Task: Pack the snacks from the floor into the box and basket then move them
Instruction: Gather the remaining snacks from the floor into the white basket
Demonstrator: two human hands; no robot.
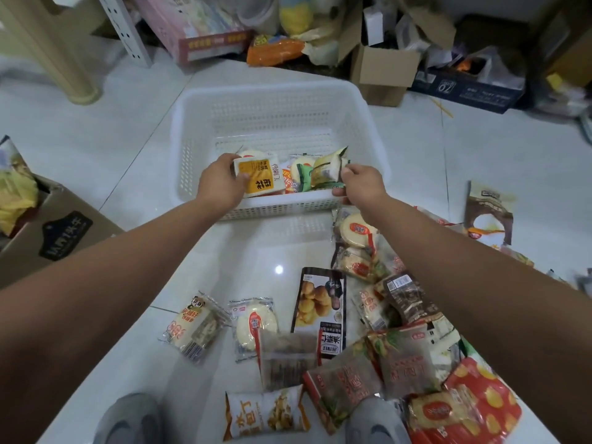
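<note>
Centre frame: white perforated basket (192, 139) sits on the white tile floor (96, 129), with both hands over its near edge.

Left hand (221, 184), centre-left: fingers (224, 159) and thumb pinch a yellow-and-white packet (259, 177), held above the near-left inside of the basket.

Right hand (362, 184), centre-right: fingers (349, 170) pinch a cream-and-green packet (330, 169) by one end, tilted over the near-right inside of the basket. The thumb sits low by the rim.

A few packets already lie in the basket at its near end, under the hands: a round cake pack (253, 154), a green wrapper (304, 176), an orange one (290, 184). The far half of the basket shows bare mesh.

Cardboard box (48, 229) is at the left edge, open, with yellow wrappers (16, 200) inside.

Loose snacks cover the floor in the lower and right parts of the frame:
- panda packet (195, 328), lower centre-left
- round white cake pack (254, 325) just beside it
- tall dark pouch with golden balls (320, 309)
- stacked round cakes (358, 238) below the right wrist
- red bag with yellow dots (480, 398), lower right
- white-and-orange bag (266, 415), bottom centre
- brown-and-white pouch (488, 213), right edge

Grey shoes (128, 418) show at the bottom edge. Clutter of cartons (381, 72) and an orange pack (275, 51) lines the top.
</note>
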